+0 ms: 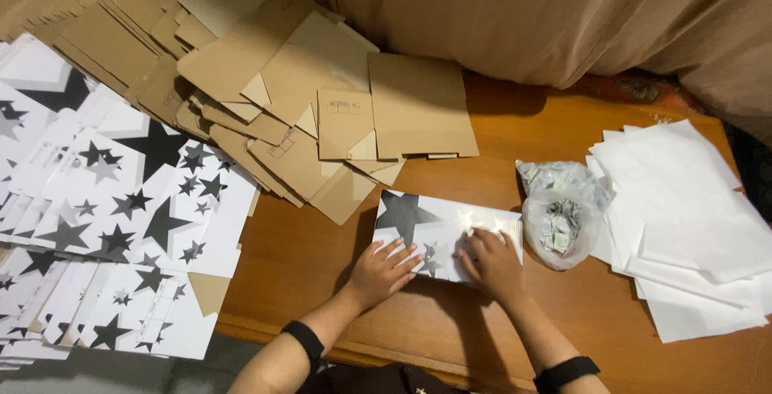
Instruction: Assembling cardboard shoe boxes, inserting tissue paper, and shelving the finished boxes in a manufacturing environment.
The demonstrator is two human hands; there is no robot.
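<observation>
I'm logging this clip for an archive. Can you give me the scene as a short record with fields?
surface: wooden table
left hand: flat on the star-printed box
right hand: pressing on the same box
left of hands: star-printed flat sheets
behind: brown cardboard blanks
right: clear plastic bag of small items, white paper sheets
backdrop: tan cloth

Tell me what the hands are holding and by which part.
Nothing is lifted. Both the left hand and the right hand press flat on the near edge of a white star-printed box lying on the wooden table.
</observation>
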